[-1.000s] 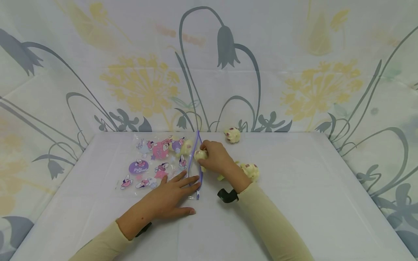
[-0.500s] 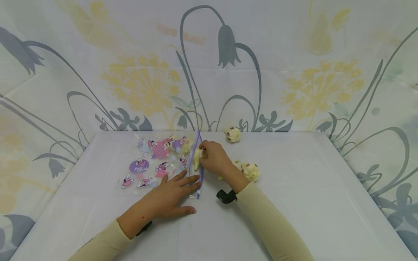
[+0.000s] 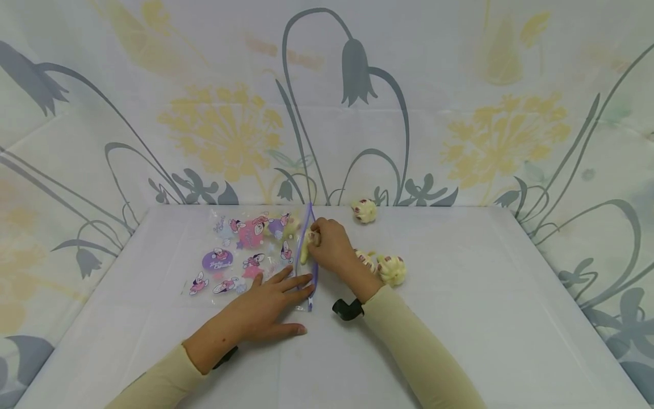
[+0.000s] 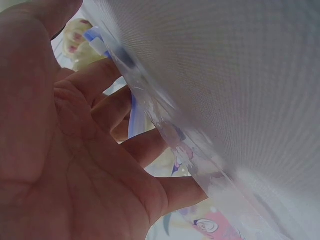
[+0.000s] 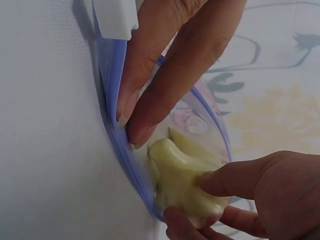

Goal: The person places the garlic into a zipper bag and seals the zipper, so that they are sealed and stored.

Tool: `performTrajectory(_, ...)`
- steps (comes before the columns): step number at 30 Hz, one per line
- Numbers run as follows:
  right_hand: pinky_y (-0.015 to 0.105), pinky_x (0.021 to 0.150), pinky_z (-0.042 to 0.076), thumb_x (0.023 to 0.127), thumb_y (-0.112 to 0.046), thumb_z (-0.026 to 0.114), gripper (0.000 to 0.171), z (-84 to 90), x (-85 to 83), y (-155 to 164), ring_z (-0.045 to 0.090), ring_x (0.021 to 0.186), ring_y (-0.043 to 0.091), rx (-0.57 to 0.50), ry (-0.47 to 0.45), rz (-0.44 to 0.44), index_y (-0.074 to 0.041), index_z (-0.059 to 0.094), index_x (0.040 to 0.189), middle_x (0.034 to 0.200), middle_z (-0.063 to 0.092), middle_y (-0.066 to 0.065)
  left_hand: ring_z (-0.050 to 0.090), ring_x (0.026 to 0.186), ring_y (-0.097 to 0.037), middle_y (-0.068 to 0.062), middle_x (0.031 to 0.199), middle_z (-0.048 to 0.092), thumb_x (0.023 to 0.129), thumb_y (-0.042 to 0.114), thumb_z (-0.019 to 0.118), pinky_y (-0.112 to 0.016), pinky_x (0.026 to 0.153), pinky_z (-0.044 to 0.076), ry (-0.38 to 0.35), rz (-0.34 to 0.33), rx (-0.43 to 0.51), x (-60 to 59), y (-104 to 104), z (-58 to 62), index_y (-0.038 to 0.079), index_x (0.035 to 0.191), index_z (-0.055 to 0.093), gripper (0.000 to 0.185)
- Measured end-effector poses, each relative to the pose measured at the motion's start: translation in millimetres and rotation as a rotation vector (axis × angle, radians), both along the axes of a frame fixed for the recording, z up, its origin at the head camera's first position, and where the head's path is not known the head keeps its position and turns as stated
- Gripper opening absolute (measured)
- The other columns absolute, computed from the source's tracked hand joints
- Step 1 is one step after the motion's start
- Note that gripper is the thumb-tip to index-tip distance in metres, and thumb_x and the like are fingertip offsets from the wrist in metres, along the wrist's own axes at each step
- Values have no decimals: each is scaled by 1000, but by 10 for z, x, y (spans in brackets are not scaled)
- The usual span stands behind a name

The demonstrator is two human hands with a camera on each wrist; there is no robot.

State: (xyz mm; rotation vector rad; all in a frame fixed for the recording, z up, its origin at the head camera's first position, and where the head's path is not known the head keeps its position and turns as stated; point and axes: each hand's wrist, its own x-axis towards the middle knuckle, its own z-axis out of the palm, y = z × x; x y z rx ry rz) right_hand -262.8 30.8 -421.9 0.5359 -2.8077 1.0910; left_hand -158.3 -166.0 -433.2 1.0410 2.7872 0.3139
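A clear zip bag with pink and purple cartoon prints lies flat, its purple-edged mouth facing right. My left hand rests on the bag near the mouth, fingers spread; in the right wrist view two of its fingertips touch the purple edge. With thumb and fingers, my right hand pinches a small pale yellow toy figure at the mouth, partly inside it. Another pale yellow toy shows through the plastic. Its details are blurred by the prints.
Two pale yellow toys with dark red spots, a near one and one partly behind my right wrist, lie right of the bag. A third spotted toy sits at the table's back edge, before a flower-printed cloth.
My right hand has moved slightly left with the pinched toy, which has turned and entered the bag's mouth. The left hand stays in place.
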Motion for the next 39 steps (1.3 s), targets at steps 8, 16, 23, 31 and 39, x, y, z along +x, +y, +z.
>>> performTrajectory(8, 42, 86, 56, 91, -5, 75, 31, -27, -7, -48, 64, 97, 30, -8, 32, -11, 4, 69, 120, 105, 68, 17, 27, 159, -42, 2, 171, 39, 95, 62, 72, -88, 107, 26, 15, -9, 4, 5, -11, -7, 25, 160, 50, 78)
performTrajectory(16, 39, 78, 53, 91, -5, 75, 25, -74, -34, -71, 59, 86, 26, -51, 61, -34, 4, 67, 113, 93, 65, 13, 26, 160, -42, 2, 171, 38, 95, 62, 71, -87, 108, 26, 23, -11, 3, 9, -17, -2, 25, 161, 50, 78)
performTrajectory(23, 38, 74, 55, 90, -3, 76, 24, -121, -59, -92, 62, 80, 25, -117, 77, -61, 6, 65, 110, 89, 67, 13, 29, 158, -42, 1, 170, 39, 96, 61, 71, -87, 107, 27, 34, -21, 13, 9, -16, -5, 24, 160, 50, 77)
performTrajectory(31, 38, 74, 58, 91, -3, 77, 16, -140, -78, -120, 71, 83, 25, -136, 62, -136, 1, 69, 104, 96, 75, 15, 29, 159, -42, 2, 170, 40, 96, 61, 71, -87, 107, 28, 25, -12, 5, 7, -15, -3, 25, 160, 50, 77)
performTrajectory(39, 40, 78, 56, 94, -1, 73, 11, -171, -116, -209, 65, 86, 29, -118, 149, -123, 7, 72, 103, 93, 70, 18, 28, 159, -41, 3, 171, 38, 96, 60, 71, -87, 107, 26, 11, -11, 10, 10, -12, -2, 25, 161, 50, 77)
